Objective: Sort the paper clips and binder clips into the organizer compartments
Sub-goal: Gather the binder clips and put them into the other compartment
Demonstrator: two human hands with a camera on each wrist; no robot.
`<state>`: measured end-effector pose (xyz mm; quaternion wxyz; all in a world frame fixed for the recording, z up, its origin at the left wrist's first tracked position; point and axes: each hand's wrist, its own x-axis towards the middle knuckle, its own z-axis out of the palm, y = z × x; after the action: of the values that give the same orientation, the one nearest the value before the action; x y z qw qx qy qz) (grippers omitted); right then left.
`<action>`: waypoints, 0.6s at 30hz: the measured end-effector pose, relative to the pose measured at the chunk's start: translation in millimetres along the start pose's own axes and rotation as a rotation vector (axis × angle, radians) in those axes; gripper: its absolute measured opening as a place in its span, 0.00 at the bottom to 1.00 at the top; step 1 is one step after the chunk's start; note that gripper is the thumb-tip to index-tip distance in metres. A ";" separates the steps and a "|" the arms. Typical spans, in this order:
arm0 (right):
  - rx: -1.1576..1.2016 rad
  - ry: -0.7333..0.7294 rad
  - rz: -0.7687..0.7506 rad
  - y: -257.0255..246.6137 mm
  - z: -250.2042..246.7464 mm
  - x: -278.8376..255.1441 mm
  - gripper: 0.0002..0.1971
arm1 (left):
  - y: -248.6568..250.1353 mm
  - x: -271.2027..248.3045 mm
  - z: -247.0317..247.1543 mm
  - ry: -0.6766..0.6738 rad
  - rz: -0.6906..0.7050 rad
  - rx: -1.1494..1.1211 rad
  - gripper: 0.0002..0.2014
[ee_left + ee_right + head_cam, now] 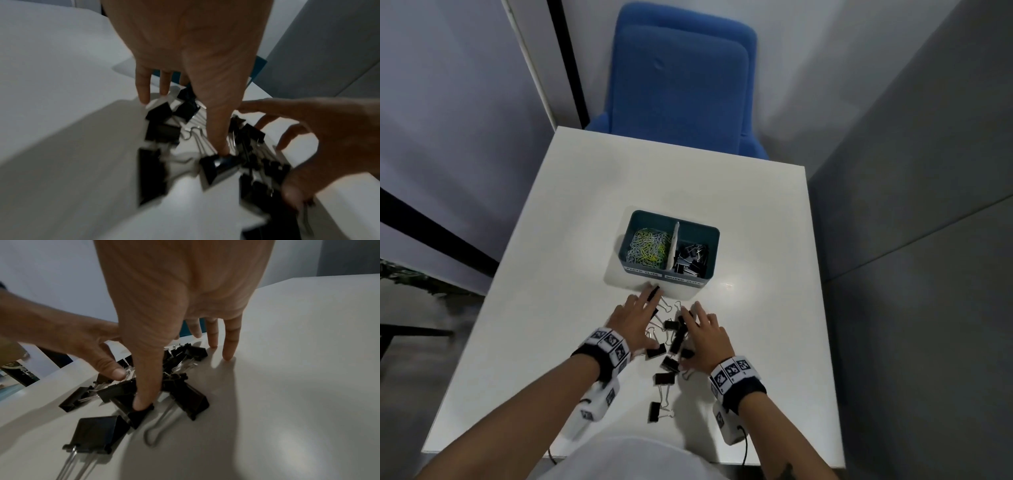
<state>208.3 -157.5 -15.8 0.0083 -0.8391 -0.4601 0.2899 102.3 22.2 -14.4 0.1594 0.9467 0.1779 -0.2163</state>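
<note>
The white square table (551, 240) carried black metal binder clips (671, 342) near its front edge. My left hand (631, 320) and right hand (705, 337) lay spread, grasping nothing. Herding them together before scooping seemed wisest.

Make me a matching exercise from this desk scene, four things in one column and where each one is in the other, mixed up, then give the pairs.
Things
1. paper clips
2. loose binder clips
3. chair
4. organizer

Places
A. beyond the table's far edge
B. on the table between the left hand and right hand
C. in the organizer's left compartment
D. on the table, just beyond the fingertips

Pairs: 1-C, 2-B, 3-A, 4-D
</note>
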 end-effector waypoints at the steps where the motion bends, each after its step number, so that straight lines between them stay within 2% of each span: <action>1: -0.011 0.009 -0.009 -3.3 -0.1 2.3 0.59 | 2.3 7.0 -4.8 -0.023 0.008 0.020 0.61; 5: 0.012 0.000 0.003 -13.6 2.8 12.1 0.46 | 8.8 25.4 -16.2 -0.153 0.015 0.066 0.56; 9: 0.107 0.038 0.068 -14.3 7.6 16.5 0.32 | 13.2 23.4 -10.5 -0.051 0.032 0.014 0.36; 14: 0.218 0.101 0.092 -9.9 8.3 14.0 0.26 | 13.3 13.8 -1.7 0.017 0.010 -0.111 0.30; 18: 0.266 0.191 0.113 -4.7 10.6 9.0 0.11 | 9.8 1.3 3.5 0.094 0.033 -0.161 0.20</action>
<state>203.2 -150.5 -27.7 0.1468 -0.8789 -0.3667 0.2673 106.0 12.6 -15.8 0.2300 0.9427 0.1864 -0.1542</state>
